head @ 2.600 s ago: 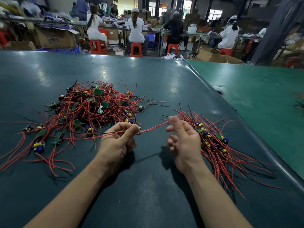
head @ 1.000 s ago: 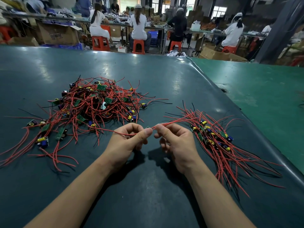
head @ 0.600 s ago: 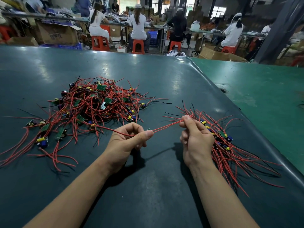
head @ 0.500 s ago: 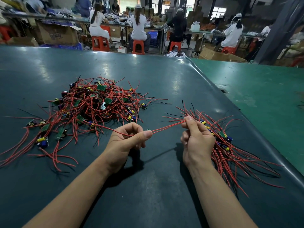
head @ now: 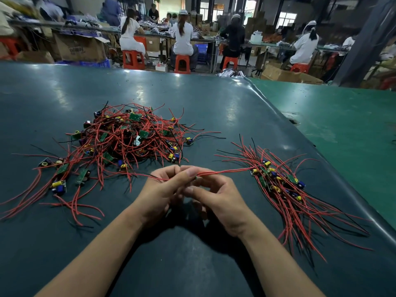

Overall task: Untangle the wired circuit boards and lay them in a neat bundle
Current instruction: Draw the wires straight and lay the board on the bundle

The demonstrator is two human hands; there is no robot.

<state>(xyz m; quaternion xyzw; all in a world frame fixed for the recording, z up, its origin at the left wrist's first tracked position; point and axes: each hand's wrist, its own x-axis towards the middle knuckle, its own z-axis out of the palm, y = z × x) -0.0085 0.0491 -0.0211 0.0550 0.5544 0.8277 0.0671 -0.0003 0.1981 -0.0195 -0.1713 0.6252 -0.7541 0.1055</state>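
A tangled heap of small green circuit boards with red and black wires [head: 130, 140] lies on the dark table at the left. To the right lies a straighter bundle of wired boards [head: 280, 185]. Both hands meet at the table's middle. My left hand [head: 165, 189] pinches one wired board between thumb and fingers; its red wires [head: 222, 171] stretch right toward the bundle, and another red wire runs left toward the heap. My right hand [head: 216, 196] sits close under the left, fingers curled round the same piece. The board itself is mostly hidden by the fingers.
The dark green table [head: 192, 264] ends at a raised seam on the right, beside a lighter green table [head: 342, 116]. Several loose wired boards [head: 60, 181] trail at the heap's near left. People sit on red stools [head: 182, 63] at benches beyond the far edge.
My right hand came back from beside the bundle to the middle and joined my left hand on the wired piece. My left hand stayed on it, shifting slightly right.
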